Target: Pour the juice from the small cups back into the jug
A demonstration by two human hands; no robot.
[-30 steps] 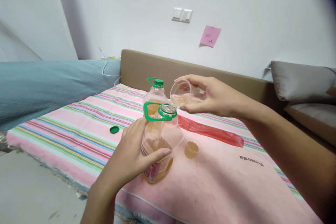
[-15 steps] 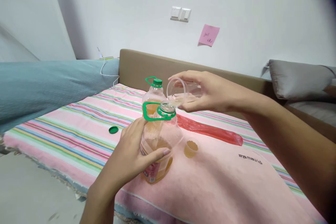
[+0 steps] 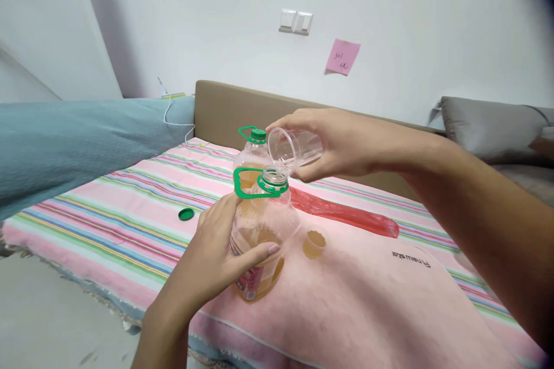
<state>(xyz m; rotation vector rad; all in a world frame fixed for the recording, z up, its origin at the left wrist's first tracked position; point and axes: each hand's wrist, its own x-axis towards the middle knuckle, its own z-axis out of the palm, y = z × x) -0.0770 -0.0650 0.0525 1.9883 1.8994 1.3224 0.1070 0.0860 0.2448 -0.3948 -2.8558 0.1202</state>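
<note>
Fingers wrapped round its side, my left hand steadies a large clear juice bottle with a green carry ring and an uncapped neck. Amber liquid fills its lower part. My right hand grips a clear plastic cup, tipped so that its rim lies right at the bottle's mouth. The cup looks nearly drained. Just right of the bottle stands a small cup of amber liquid. A second juice bottle, capped in green, is behind the first. A loose green cap lies on the sheet to the left.
A red plastic bag stretches across the bed behind the small cup. Under the things is a pink cloth over a striped sheet. The headboard runs along the wall, with a grey pillow at the right.
My right hand has shifted slightly left and tipped the cup a little further over the bottle mouth; less liquid shows in it. My left hand stays on the bottle.
</note>
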